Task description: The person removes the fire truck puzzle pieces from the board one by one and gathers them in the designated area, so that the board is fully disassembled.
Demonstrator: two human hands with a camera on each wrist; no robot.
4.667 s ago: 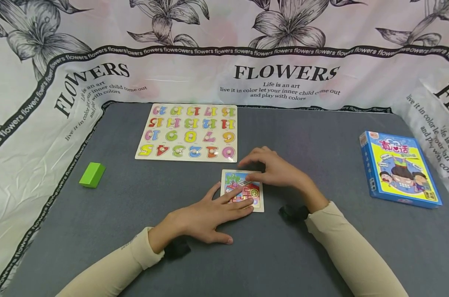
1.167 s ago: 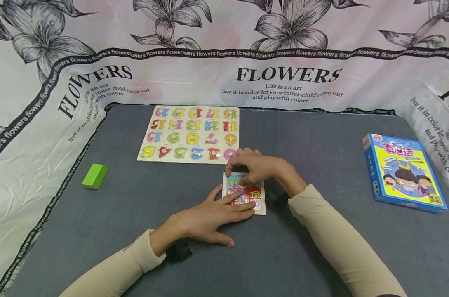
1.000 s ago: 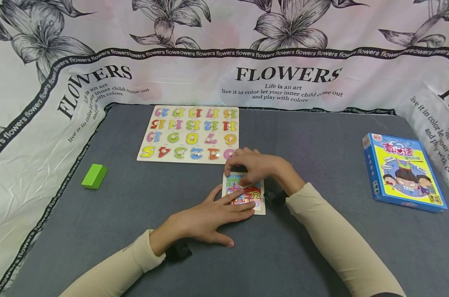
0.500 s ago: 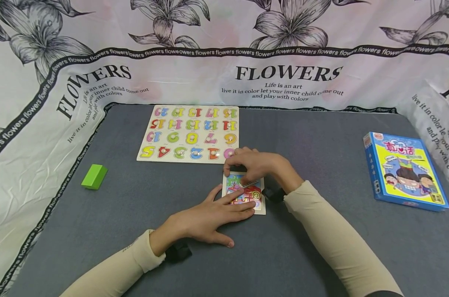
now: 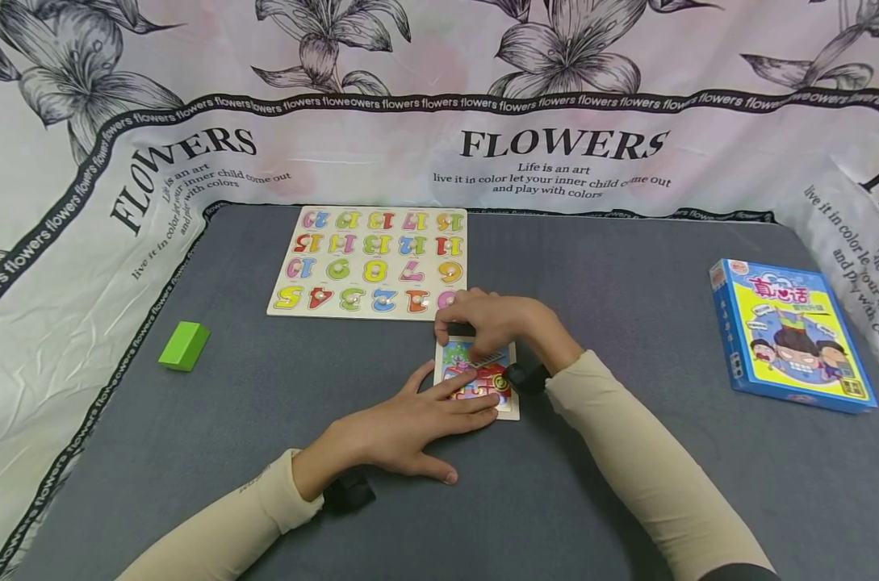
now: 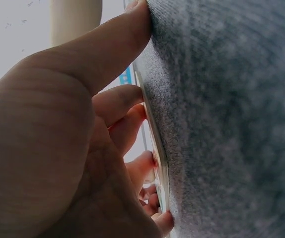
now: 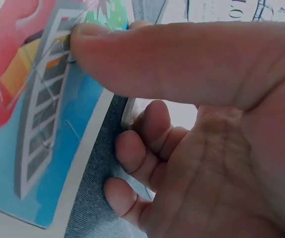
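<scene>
A small jigsaw puzzle (image 5: 503, 395) with a bright picture and pale border lies flat on the grey cloth. My left hand (image 5: 403, 428) rests across its lower left part with straight, spread fingers. The left wrist view catches the fingertips on the thin puzzle edge (image 6: 155, 131), the thumb on the cloth. At the far edge, my right hand (image 5: 493, 321) curls over the puzzle, its index finger by the far left corner. Its thumb (image 7: 85, 37) presses the printed grey ladder (image 7: 45, 104); the remaining fingers curl loosely beside the board. The right index fingertip is hidden in that wrist view.
Behind the hands lies a number puzzle board (image 5: 370, 262), upside down to me, its near right corner partly covered by my right hand. A green block (image 5: 185, 345) sits at left, a blue and yellow box (image 5: 795, 335) at right. Flower-printed cloth (image 5: 352, 153) borders the table.
My right hand has shifted left along the puzzle's far edge, its thumb now on the picture and its index near the far left corner. The left hand stays put.
</scene>
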